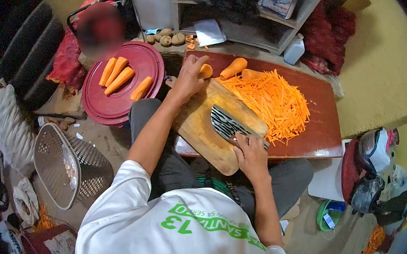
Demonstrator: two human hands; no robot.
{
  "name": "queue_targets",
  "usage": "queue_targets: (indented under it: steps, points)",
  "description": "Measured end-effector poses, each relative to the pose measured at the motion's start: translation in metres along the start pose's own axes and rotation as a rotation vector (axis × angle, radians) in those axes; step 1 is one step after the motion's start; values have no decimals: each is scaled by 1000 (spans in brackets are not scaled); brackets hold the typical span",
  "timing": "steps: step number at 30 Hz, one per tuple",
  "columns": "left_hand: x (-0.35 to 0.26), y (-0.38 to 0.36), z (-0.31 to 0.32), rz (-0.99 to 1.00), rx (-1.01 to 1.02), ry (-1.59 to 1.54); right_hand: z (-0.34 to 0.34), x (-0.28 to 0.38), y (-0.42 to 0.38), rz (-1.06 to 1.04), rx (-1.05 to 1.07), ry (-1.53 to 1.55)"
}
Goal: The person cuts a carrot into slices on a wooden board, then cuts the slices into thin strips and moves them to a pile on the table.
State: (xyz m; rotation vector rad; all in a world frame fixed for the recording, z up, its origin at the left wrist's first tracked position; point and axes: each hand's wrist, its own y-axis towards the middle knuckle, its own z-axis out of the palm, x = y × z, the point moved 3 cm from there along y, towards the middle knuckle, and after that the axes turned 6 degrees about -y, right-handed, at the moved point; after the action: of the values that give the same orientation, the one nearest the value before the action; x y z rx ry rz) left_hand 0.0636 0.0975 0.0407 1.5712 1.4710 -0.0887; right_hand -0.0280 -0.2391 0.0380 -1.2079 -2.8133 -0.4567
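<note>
A wooden cutting board (pixel 206 122) rests at a slant on the red-brown table (pixel 322 107) and over my lap. My right hand (pixel 251 157) is closed round the handle of a wide knife (pixel 228 123), whose blade lies flat over the board. At the board's far left end, my left hand (pixel 191 76) grips a carrot piece (pixel 206 71), its cut end facing right. Beyond the board is a large heap of carrot strips (pixel 275 105), with a whole peeled carrot (pixel 234 67) next to it.
Several peeled carrots (pixel 119 79) lie on a round red lid (pixel 98 102) at the left. A plastic basket (pixel 56 166) stands on the floor below it. Behind the table are a shelf (pixel 224 22), potatoes (pixel 166 40) and a white bottle (pixel 294 49).
</note>
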Motion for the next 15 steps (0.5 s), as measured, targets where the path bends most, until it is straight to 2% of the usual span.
queue_targets:
  steps: [2,6,11,14,15]
  points:
    - [-14,-3,-12,50,-14,-28,2,0,-1,6,15,16]
    - [-62,-30,-36,-30,63,-132,-2,0,-3,13,47,14]
    - [-86,-82,-27,-89,122,-186,-27,-1,-15,89,67,160]
    - [-97,-89,-28,-96,168,-156,-39,-1,-27,319,113,322]
    - [-95,-90,-26,-97,173,-138,-43,-1,-29,318,126,328]
